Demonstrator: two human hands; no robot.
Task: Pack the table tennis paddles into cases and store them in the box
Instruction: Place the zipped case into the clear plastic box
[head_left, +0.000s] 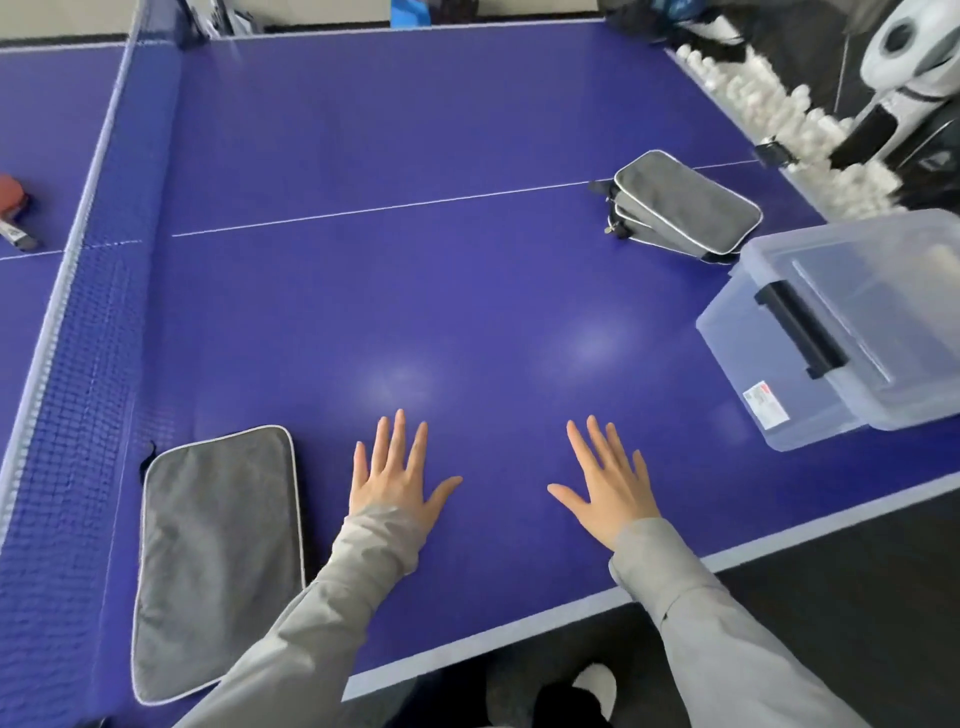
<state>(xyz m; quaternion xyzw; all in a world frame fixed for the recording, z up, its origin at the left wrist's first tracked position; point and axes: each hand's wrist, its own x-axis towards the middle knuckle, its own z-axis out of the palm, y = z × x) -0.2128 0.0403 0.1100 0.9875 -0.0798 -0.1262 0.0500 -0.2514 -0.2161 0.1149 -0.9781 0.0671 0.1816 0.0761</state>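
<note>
- While left hand (395, 478) and right hand (605, 483) lie flat, fingers spread, holding nothing, packing looks unstarted.
- Grey case (218, 561) just left of left hand; paddle (10, 195), perhaps two, far beyond, past net (78, 332).
- Lidded box (743, 364) ahead-right of right hand.
- Next: fetch paddle, open case.

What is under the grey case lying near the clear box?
Under that grey case lies a second grey case, only its piped edge showing; the rest is covered. Whether either holds a paddle is hidden.
</note>
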